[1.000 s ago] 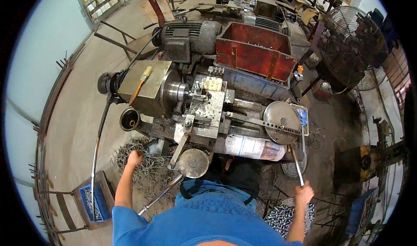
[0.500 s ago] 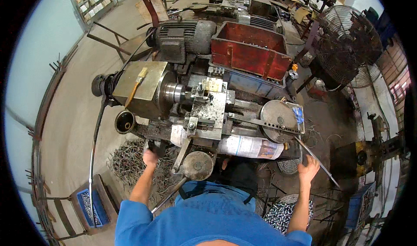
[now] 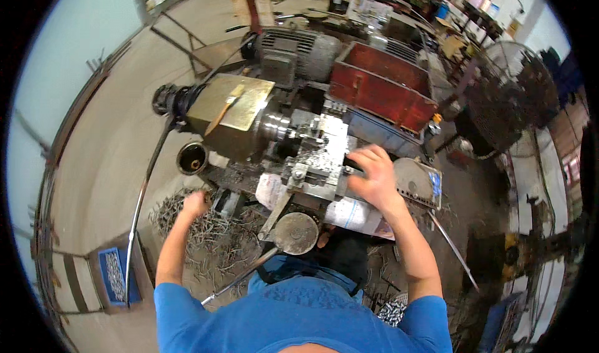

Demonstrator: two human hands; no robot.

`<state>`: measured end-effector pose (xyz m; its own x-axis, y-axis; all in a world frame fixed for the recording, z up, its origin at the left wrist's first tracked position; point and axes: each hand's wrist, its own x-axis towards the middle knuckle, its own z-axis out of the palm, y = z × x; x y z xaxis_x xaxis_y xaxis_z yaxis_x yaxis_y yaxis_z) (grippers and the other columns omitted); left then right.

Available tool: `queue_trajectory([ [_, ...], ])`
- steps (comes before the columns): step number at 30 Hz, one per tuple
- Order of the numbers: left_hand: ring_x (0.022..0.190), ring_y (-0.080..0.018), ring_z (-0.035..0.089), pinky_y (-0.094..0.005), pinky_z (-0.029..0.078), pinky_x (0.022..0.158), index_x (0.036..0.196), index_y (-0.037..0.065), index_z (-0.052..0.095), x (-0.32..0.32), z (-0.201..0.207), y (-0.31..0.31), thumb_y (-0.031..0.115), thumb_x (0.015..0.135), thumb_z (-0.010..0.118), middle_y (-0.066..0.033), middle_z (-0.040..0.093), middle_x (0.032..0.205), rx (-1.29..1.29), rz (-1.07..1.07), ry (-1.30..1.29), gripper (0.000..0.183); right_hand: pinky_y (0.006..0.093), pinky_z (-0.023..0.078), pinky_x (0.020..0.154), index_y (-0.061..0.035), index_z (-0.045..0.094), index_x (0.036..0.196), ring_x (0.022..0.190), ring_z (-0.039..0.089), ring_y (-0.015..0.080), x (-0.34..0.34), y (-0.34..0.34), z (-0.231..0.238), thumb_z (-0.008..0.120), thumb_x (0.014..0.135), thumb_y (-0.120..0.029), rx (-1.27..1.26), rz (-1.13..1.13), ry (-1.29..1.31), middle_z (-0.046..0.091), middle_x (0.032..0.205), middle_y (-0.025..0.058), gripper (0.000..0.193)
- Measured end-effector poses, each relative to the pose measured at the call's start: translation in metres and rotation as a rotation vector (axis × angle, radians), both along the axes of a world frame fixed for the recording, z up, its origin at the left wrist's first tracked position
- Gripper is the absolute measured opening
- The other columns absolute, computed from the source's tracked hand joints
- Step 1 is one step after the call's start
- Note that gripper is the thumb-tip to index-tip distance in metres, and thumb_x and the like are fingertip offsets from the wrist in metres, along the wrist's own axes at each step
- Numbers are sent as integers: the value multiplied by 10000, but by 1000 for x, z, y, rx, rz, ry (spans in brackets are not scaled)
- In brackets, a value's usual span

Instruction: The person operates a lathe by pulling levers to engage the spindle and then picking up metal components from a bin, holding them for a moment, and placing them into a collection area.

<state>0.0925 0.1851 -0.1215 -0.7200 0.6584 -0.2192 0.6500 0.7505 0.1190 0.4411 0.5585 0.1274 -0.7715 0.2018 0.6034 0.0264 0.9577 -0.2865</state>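
In the head view, here's the right hand (image 3: pixel 376 177), fingers spread apart and thumb out, right at the right-hand edge of the metal slide block (image 3: pixel 327 156) at the middle of the machine; whether the fingertips touch it, I can't tell. Over to the left hand (image 3: pixel 195 204): fingers curled in, blurred, beside the heap of curled metal shavings (image 3: pixel 218 244), and I can't say whether anything is inside that curl. Just left of the slide block sits the shiny round chuck (image 3: pixel 273 128), and there's a wooden-handled brush (image 3: pixel 224 110) lying across the flat-topped housing (image 3: pixel 256 97). Nearest the person's waist, a small round disc (image 3: pixel 296 233); out beyond the right hand, a bigger disc (image 3: pixel 412 177), printed paper (image 3: pixel 352 214) spread below. Behind it all, the red bin (image 3: pixel 377 100), right of the ribbed motor (image 3: pixel 312 57).
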Motion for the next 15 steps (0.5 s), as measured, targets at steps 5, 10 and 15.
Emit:
queue_trajectory([
  [5, 864, -308, 622, -416, 491, 722, 1057, 124, 619, -9, 160, -39, 326, 802, 590, -145, 655, 914, 357, 252, 99, 326, 384, 381, 938, -25, 676, 742, 940, 534, 305, -124, -18, -11, 628, 547, -196, 245, 80, -314, 632, 873, 120, 263],
  [10, 792, -351, 627, -439, 486, 698, 967, 91, 633, -21, 172, -111, 392, 851, 529, -163, 654, 844, 388, 543, 362, 339, 320, 376, 862, -62, 681, 625, 830, 552, 266, -169, -19, -30, 619, 505, -252, 404, 19, -561, 649, 753, 130, 233],
  [15, 827, -403, 616, -479, 475, 729, 875, 44, 610, 32, 153, -87, 493, 820, 530, -207, 642, 804, 253, 655, 322, 459, 334, 381, 877, -34, 679, 635, 858, 555, 297, -166, -24, -25, 625, 526, -240, 376, 32, -602, 655, 748, 147, 240],
])
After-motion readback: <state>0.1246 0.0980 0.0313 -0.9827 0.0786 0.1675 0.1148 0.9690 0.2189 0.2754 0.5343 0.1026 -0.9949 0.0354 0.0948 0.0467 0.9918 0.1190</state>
